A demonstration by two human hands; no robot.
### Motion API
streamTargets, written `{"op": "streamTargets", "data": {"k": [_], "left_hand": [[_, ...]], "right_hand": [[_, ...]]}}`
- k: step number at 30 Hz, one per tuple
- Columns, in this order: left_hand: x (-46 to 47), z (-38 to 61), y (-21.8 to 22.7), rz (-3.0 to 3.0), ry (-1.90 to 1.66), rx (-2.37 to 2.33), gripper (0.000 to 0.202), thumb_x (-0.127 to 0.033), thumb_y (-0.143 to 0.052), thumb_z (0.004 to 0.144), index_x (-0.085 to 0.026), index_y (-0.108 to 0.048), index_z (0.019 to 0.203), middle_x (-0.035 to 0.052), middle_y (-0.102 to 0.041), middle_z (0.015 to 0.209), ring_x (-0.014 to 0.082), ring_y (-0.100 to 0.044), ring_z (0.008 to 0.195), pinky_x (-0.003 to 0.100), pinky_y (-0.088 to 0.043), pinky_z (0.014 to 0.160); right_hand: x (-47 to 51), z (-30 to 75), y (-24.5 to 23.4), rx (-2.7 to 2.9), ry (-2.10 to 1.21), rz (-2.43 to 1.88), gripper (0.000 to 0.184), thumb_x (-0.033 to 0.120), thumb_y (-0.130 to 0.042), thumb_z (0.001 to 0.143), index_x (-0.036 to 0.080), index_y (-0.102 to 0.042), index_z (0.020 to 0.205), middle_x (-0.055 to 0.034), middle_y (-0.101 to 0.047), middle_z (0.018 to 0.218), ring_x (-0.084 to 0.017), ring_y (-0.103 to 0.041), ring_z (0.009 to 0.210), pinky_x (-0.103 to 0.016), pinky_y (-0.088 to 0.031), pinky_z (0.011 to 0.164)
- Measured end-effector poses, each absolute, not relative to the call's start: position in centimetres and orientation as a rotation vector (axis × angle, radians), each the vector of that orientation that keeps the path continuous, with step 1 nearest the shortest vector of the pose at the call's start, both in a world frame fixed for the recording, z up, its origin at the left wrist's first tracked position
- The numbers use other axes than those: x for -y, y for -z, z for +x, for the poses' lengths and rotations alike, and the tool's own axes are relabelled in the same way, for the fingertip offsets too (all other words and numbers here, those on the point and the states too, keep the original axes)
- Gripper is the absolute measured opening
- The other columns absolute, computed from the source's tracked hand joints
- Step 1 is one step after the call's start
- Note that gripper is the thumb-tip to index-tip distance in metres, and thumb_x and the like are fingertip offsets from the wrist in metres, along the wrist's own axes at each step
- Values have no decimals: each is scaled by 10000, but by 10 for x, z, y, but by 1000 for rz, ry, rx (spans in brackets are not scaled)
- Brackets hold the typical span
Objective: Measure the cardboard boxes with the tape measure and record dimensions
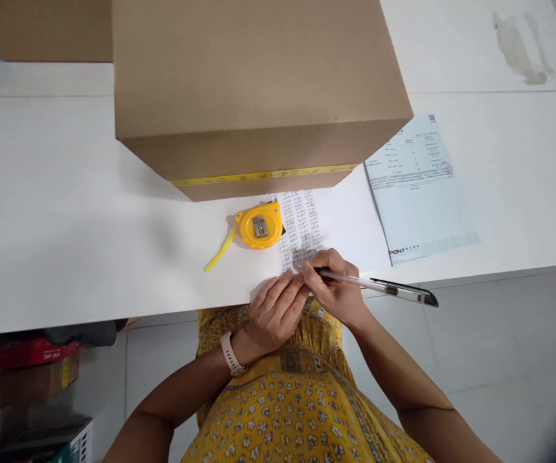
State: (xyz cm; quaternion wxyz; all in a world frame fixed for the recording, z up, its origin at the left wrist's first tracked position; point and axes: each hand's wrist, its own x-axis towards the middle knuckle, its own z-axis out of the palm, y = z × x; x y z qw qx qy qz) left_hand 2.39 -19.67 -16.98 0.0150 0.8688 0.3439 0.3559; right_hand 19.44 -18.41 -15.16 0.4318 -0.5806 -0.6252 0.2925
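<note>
My right hand (338, 286) is closed around a clear-barrelled pen (362, 281) with a black clip, its tip on a white sheet (299, 225) covered in columns of small handwriting. Flat at the sheet's lower edge lies my left hand (278, 308), fingers stretched out and close beside the pen tip. A yellow tape measure (260, 225) rests at the left side of the writing, its yellow strap (220, 251) trailing to the lower left. Behind it stands a large cardboard box (258, 77) with yellow tape along its lower front; the sheet's far end is hidden under or behind it.
A printed form (425, 199) with a red stamp lies on the white table (56, 212), right of the box. Another cardboard box (46, 29) stands at the far left. Below the table's left front edge are a red box (36, 352) and other boxes.
</note>
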Motion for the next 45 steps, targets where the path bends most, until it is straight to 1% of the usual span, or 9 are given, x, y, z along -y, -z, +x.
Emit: {"op": "streamTargets", "data": {"k": [4, 17, 23, 26, 28, 31, 33, 37, 45], "left_hand": [[197, 24, 171, 2708, -1107, -1082, 264, -141, -562, 982, -115, -711, 1199, 87, -800, 1144, 225, -738, 1142, 362, -507, 1032], [198, 23, 173, 2707, -1093, -1064, 288, -144, -570, 978, -103, -698, 1233, 102, -795, 1160, 235, -724, 1175, 368, -489, 1068], [199, 23, 174, 2697, -1102, -1075, 313, -151, -552, 986, -130, -684, 1269, 91, -789, 1183, 229, -721, 1188, 369, -491, 1078], [199, 23, 175, 2698, -1098, -1065, 321, -139, -559, 975, -106, -682, 1270, 102, -786, 1188, 235, -712, 1201, 374, -481, 1093], [199, 23, 175, 2700, -1101, -1063, 309, -141, -562, 975, -97, -689, 1252, 106, -782, 1199, 236, -709, 1205, 375, -476, 1099], [199, 23, 174, 2704, -1108, -1070, 286, -154, -581, 976, -113, -696, 1234, 98, -776, 1220, 230, -713, 1195, 368, -486, 1084], [199, 23, 173, 2708, -1114, -1076, 272, -153, -587, 975, -119, -701, 1220, 90, -777, 1220, 228, -719, 1182, 365, -496, 1065], [199, 24, 171, 2714, -1131, -1091, 259, -140, -568, 981, -118, -709, 1198, 80, -780, 1213, 228, -731, 1153, 366, -508, 1038], [200, 24, 175, 2695, -1148, -1083, 304, -139, -566, 962, -117, -691, 1239, 104, -787, 1185, 243, -721, 1179, 384, -496, 1055]], "right_hand": [[184, 195, 152, 1565, -738, -1449, 230, 189, -655, 950, 245, -477, 813, 61, -475, 664, -94, -449, 558, -261, -350, 518], [187, 195, 156, 1518, -743, -1500, 216, 224, -643, 963, 249, -485, 819, 59, -468, 646, -100, -425, 547, -284, -342, 521], [186, 194, 153, 1505, -769, -1492, 232, 226, -653, 953, 242, -486, 792, 57, -482, 654, -97, -434, 553, -273, -346, 521], [184, 194, 149, 1429, -829, -1468, 243, 232, -642, 958, 241, -474, 782, 67, -459, 632, -91, -404, 530, -263, -329, 500], [182, 196, 146, 1345, -888, -1434, 206, 250, -631, 968, 244, -498, 810, 71, -464, 630, -90, -390, 516, -256, -321, 484], [180, 199, 143, 1272, -969, -1415, 130, 298, -659, 958, 246, -562, 890, 52, -538, 696, -97, -439, 552, -254, -354, 496], [179, 201, 143, 1265, -987, -1425, 151, 314, -681, 945, 242, -567, 877, 53, -533, 679, -97, -434, 549, -253, -348, 494], [181, 201, 148, 1306, -917, -1445, 275, 299, -667, 952, 235, -482, 759, 82, -421, 581, -81, -338, 495, -248, -279, 467], [182, 200, 151, 1445, -839, -1464, 224, 266, -654, 952, 234, -499, 794, 65, -474, 653, -79, -401, 521, -242, -325, 483]]}}
